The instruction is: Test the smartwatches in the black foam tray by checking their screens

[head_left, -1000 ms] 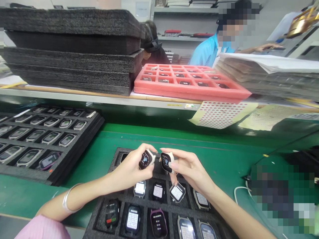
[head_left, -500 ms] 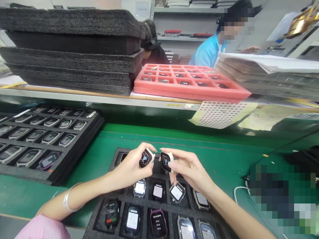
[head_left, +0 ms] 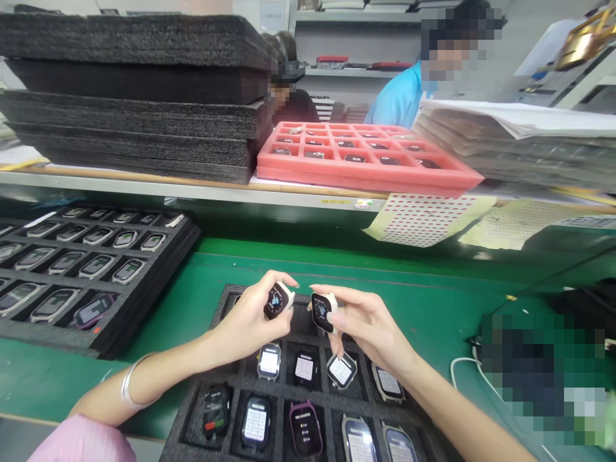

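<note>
My left hand [head_left: 260, 308] grips a smartwatch body [head_left: 276, 300] with a dark lit dial and a pale case, fingers closed round its edges. A similar smartwatch [head_left: 321, 312] is pinched in my right hand [head_left: 366, 317], thumb on the screen's lower right edge. Both are strapless and face me, held a short gap apart over the far part of a black foam tray [head_left: 192, 394]. In its compartments lie several more watches, among them a purple-framed one [head_left: 307, 430], a tilted silver one [head_left: 342, 371] and a black one showing red and green [head_left: 217, 412]. My hands cover some far compartments.
Another foam tray of watches [head_left: 158, 266] lies at left on the green table [head_left: 409, 282]. On the shelf above stand stacked black foam [head_left: 144, 122], a pink compartment tray [head_left: 366, 179] and a pile of sheets [head_left: 529, 141]. A white cable [head_left: 455, 372] runs at right. Two people are behind.
My left hand has shifted slightly left and up with its watch, widening the gap between the two watches. My right hand has stayed nearly still.
</note>
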Demonstrator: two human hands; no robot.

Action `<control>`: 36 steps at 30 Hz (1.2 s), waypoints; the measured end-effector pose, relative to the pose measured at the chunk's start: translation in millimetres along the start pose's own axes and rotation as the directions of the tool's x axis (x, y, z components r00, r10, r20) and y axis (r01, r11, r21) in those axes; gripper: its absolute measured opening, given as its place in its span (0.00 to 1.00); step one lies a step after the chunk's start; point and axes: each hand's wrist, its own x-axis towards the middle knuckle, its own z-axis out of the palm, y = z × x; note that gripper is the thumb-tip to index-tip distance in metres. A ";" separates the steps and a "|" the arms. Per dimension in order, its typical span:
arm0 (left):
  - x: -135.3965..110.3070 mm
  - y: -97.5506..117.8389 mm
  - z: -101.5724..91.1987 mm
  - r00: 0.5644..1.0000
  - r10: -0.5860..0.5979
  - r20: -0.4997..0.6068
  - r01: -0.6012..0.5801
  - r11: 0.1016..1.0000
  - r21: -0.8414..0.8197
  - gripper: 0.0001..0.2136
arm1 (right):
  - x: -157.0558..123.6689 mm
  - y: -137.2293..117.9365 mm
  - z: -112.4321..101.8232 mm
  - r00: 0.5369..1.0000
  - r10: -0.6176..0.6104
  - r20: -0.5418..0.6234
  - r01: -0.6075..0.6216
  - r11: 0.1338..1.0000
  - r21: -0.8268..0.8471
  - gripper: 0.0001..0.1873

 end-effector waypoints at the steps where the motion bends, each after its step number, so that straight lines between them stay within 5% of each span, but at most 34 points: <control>1: 0.1 -0.7 -0.1 1.000 -0.007 0.010 0.007 1.000 -0.002 0.13 | -0.1 0.1 0.2 1.000 0.003 0.001 -0.003 1.000 0.007 0.20; 7: 2.4 -3.5 -1.7 0.992 -0.054 0.117 0.076 0.978 -0.195 0.19 | 4.1 2.8 -2.0 0.997 0.024 0.073 -0.033 0.992 0.125 0.24; 15: 9.3 2.3 -6.3 0.970 -0.168 0.175 0.240 0.770 -0.592 0.16 | 12.7 6.0 -5.5 0.998 0.033 0.052 -0.039 0.994 0.101 0.23; 21: 11.7 -2.4 -4.8 0.966 -0.192 0.172 0.257 0.750 -0.610 0.16 | 12.7 10.0 -3.9 0.998 -0.013 -0.065 0.012 1.000 -0.014 0.22; 36: 12.2 -8.1 -2.1 0.978 -0.128 0.167 0.203 0.785 -0.585 0.13 | 10.1 14.3 -2.0 0.995 -0.051 -0.081 0.042 0.992 -0.116 0.22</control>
